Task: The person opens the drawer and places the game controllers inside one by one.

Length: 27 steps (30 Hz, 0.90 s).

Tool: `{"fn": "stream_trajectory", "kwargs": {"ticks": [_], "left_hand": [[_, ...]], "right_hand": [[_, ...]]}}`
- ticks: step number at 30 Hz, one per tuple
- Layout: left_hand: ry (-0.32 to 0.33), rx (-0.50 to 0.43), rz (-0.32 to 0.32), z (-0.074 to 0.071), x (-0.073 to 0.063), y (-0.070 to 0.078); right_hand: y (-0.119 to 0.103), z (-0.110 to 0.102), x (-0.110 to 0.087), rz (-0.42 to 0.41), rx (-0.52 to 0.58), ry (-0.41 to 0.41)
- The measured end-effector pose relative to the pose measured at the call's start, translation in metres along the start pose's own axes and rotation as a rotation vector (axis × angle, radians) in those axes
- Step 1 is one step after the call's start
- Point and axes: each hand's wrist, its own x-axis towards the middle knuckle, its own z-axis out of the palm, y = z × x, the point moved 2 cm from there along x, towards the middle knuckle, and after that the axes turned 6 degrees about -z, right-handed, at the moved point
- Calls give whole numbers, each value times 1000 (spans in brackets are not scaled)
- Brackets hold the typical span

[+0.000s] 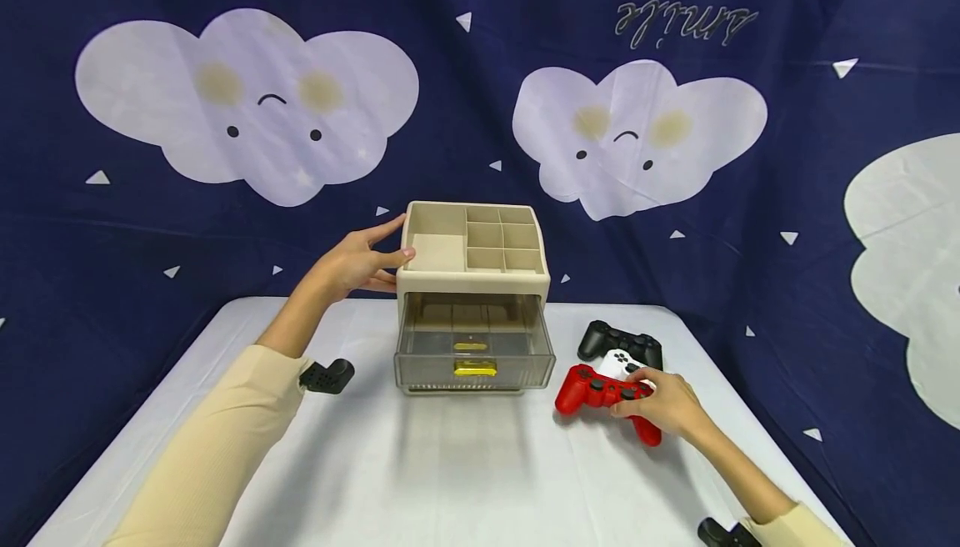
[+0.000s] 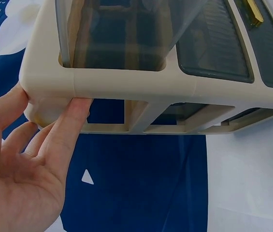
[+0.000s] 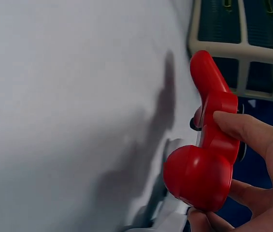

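A cream desktop organizer (image 1: 472,282) stands on the table, its upper clear grey drawer (image 1: 435,370) pulled out. My left hand (image 1: 356,262) holds the organizer's left side near the top, thumb on the upper edge; in the left wrist view the fingers (image 2: 61,140) touch its side frame. On the right, my right hand (image 1: 663,403) pinches a red game controller (image 1: 592,388) between thumb and fingers. The right wrist view has this red controller (image 3: 204,169) raised off the table, with its shadow beneath. Partly behind it lie a white controller (image 1: 617,363) and a black controller (image 1: 618,343).
The white tabletop (image 1: 465,480) extends in front of the organizer. Divided compartments (image 1: 502,238) form the organizer's top. A dark blue curtain (image 1: 465,113) with cloud prints hangs behind and beside the table. Black devices (image 1: 327,376) are strapped at both wrists.
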Motion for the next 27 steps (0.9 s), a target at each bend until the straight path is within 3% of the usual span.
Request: {"fn": "stream_trajectory", "kwargs": {"ticks": [14,21,27], "left_hand": [[-1,3,-11,0,1,-2],[-9,-12,-8,0,1,1],[-11,-17,-6,-1,1,0]], "right_hand": [[-30,-37,14,-61,3,15],[-45,-57,23,-24,32,12],[-58,-78,28,-59,12,34]]}}
